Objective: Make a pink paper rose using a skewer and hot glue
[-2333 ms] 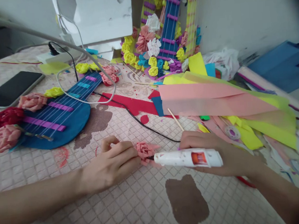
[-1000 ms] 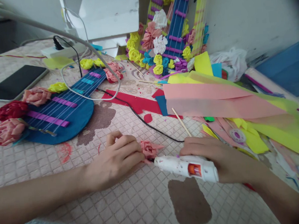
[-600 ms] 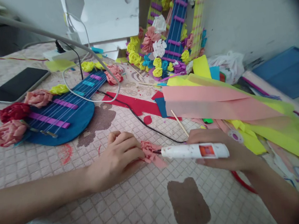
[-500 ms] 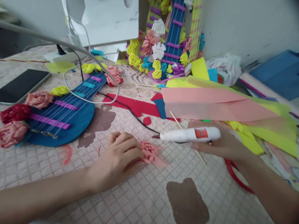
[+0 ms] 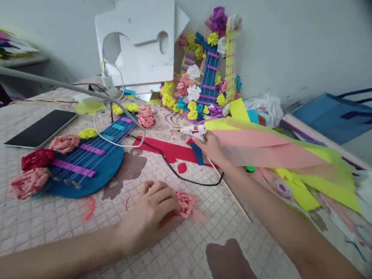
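Observation:
My left hand [image 5: 155, 213] rests on the quilted tablecloth, its fingers closed round the near side of a pink crepe-paper flower [image 5: 187, 203]. Part of the flower and the fingertips are hidden. Stretched forward, my right hand [image 5: 210, 147] grips a white hot glue gun [image 5: 194, 130] by the handle, its nozzle pointing left over the table. A black cord [image 5: 189, 180] loops across the cloth. To the left lies a blue paper guitar [image 5: 94, 168] with purple and light-blue bars, white strings, and red, pink and yellow paper flowers.
Pink crepe-paper sheets [image 5: 270, 143] and yellow strips spread on the right. A thin wooden stick [image 5: 232, 194] lies under my right forearm. A black phone [image 5: 41, 128] is at left, a white cable [image 5: 122, 146] arches over the guitar, and flowered paper guitars [image 5: 211, 71] lean against the wall.
My right hand has carried the glue gun forward and left, away from the pink flower. My left hand stays on the flower. The head view has tilted up, showing more wall.

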Motion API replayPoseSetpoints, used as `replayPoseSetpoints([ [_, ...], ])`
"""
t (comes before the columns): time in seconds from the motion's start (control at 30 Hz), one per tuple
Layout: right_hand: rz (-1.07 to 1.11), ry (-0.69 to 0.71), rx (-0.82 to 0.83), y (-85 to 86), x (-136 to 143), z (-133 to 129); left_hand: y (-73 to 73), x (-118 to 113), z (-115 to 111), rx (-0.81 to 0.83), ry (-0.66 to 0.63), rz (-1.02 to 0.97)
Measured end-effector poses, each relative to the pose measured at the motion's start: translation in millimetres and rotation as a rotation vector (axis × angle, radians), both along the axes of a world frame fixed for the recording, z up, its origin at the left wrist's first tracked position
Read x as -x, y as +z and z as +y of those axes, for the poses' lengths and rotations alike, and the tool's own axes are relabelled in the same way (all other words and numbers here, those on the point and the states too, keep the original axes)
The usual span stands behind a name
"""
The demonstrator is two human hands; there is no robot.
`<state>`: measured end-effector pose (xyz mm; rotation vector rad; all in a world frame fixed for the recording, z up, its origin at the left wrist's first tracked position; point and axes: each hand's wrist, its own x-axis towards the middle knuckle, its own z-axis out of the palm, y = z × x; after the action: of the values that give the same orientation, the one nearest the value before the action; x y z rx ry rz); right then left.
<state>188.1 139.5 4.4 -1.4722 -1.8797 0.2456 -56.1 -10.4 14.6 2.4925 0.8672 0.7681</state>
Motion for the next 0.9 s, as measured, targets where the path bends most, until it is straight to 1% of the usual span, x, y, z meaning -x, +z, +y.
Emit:
replayPoseSetpoints([
  [0.07, -0.004, 0.017, -0.002, -3.0, -1, 2, 0.1, 0, 0, 0.018, -0.004, 0.004],
  [0.23, 0.013, 0.030, 0.009, -2.3, -15, -4, -1.5, 0, 0, 0.023, -0.008, -0.022],
  [0.33, 0.036, -0.010, -0.004, -2.8, -24, -11, -3.0, 0, 1, 0.026, -0.006, -0.023],
  [0.43, 0.058, -0.068, -0.087, 0.9, -28, -27, -3.9, 0, 2, 0.033, -0.017, -0.019],
  [0.5, 0.070, -0.079, -0.164, 7.9, -25, -47, -3.6, -1, 2, 0.028, -0.016, -0.019],
  [0.57, 0.082, -0.063, -0.192, 17.3, -15, -75, -2.7, -1, 2, 0.017, -0.007, -0.015],
  [0.63, 0.104, -0.027, -0.135, 25.6, 1, -109, -1.7, -1, 2, 0.008, -0.001, -0.007],
  [0.7, 0.086, 0.065, -0.042, 29.8, 19, -142, -0.9, -2, 2, 0.005, 0.003, 0.005],
  [0.73, 0.072, 0.115, 0.011, 29.8, 27, -156, -0.7, -2, 2, 0.002, 0.007, 0.008],
  [0.8, 0.053, 0.197, 0.067, 26.3, 40, -177, -0.9, -2, 2, -0.006, 0.014, 0.008],
  [0.9, 0.044, 0.223, 0.111, 17.2, 48, -190, -1.9, -2, 1, -0.014, 0.014, 0.011],
])
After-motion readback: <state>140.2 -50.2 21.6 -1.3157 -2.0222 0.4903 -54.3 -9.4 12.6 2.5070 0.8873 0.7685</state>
